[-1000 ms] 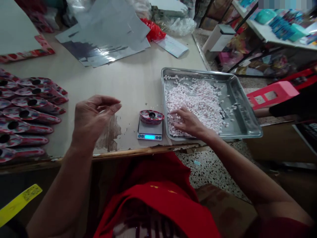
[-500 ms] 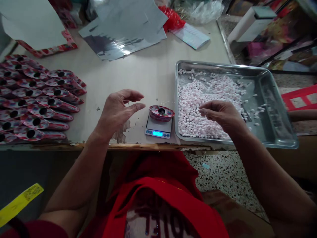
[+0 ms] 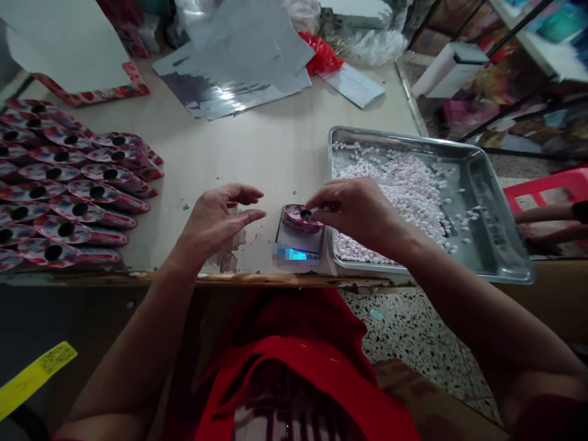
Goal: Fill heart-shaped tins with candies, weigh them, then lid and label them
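Observation:
A small red patterned container (image 3: 294,218) with a dark round hole in its top stands on a small digital scale (image 3: 296,242) near the table's front edge. The fingers of my right hand (image 3: 356,202) are pinched together at that hole; whatever they hold is hidden. To the left of the scale, my left hand (image 3: 225,211) hovers with thumb and fingers apart and holds nothing. Right of the scale lies a metal tray (image 3: 487,245) with many small white pellets (image 3: 404,184) heaped mostly in its left part. My right forearm crosses above the tray's front edge.
Rows of similar red containers (image 3: 64,184) are packed together at the left. Silvery sheets (image 3: 239,73), a red plastic bag (image 3: 321,54) and a folded paper (image 3: 356,86) lie at the back. Another person's limbs (image 3: 551,215) show beside a red stool (image 3: 546,187) at the right.
My right hand has moved left from above the pellets in the tray to the hole of the container on the scale. My left hand stays open in nearly the same place.

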A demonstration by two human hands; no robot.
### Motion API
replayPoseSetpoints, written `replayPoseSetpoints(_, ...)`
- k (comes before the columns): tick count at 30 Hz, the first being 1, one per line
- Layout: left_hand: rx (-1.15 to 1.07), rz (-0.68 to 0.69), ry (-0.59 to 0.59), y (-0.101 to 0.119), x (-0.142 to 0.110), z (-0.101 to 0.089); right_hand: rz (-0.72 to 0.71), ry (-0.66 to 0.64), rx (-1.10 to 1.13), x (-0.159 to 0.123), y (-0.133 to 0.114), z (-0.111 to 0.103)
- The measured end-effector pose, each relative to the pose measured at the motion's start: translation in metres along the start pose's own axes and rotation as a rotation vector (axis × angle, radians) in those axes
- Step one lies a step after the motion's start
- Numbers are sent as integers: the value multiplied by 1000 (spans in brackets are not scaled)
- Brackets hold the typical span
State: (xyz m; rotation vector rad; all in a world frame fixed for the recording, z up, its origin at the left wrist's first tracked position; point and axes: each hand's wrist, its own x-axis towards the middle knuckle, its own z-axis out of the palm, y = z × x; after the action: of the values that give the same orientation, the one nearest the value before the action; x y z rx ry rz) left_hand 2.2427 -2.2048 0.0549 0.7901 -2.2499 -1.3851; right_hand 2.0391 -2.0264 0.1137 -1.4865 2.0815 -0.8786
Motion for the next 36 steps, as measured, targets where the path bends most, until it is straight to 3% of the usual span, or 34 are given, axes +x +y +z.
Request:
replayPoseSetpoints(3, -3, -8, 22, -4, -3, -7, -14, -20, -103, 10, -2, 7)
replayPoseSetpoints(5, -11, -17, 38, -8, -4, -11, 7, 39, -126, 5, 3, 0)
replayPoseSetpoints(10, -17, -34, 56, -14, -3, -17, 178, 286, -237, -42, 43, -31)
replayPoseSetpoints(14, 5, -23, 53, -9, 1, -12, 311, 130, -337, -79, 90, -25)
replayPoseSetpoints(16, 9, -13, 41, -3, 2, -5, 291, 63, -383, -83, 105, -13)
replayPoseSetpoints(19, 30, -4, 28, 9, 1, 4, 268, 65, -443, -73, 113, -1)
replayPoseSetpoints(23, 81, 12, 32, 15, -5, 5, 333, 21, -233, -63, 119, -12)
replayPoseSetpoints(28, 125, 1, 28, 18, -4, 5, 380, 145, 31, -70, 131, -31)
replayPoseSetpoints(36, 176, 89, -33, 27, 2, 20, 378, 259, 140, -79, 114, -30)
